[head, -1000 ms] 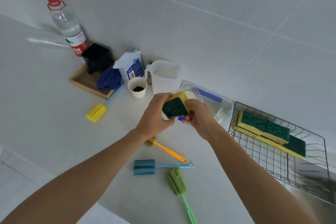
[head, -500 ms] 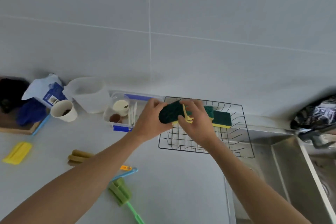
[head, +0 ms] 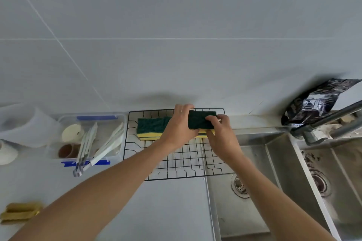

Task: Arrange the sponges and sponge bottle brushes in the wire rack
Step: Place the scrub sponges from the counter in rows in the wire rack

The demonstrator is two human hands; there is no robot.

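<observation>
A black wire rack (head: 176,164) lies on the counter, its right part over the sink edge. A green-and-yellow sponge (head: 150,128) lies at the rack's back left. Both hands hold another green-and-yellow sponge (head: 197,121) over the back right of the rack, on top of a sponge whose yellow edge shows beneath it. My left hand (head: 179,127) grips its left end and my right hand (head: 222,135) its right end. A yellow sponge bottle brush (head: 18,212) lies on the counter at the lower left.
A clear plastic box (head: 117,121) with white tools and small cups stands left of the rack. A clear jug (head: 25,123) and a paper cup (head: 6,152) are further left. A steel double sink (head: 274,182) fills the right, with a tap (head: 331,123) and a black bag (head: 317,101) behind.
Both hands have carried the sponge from above the rack's front to its back right and lowered it onto the sponge lying there. The view has swung further right.
</observation>
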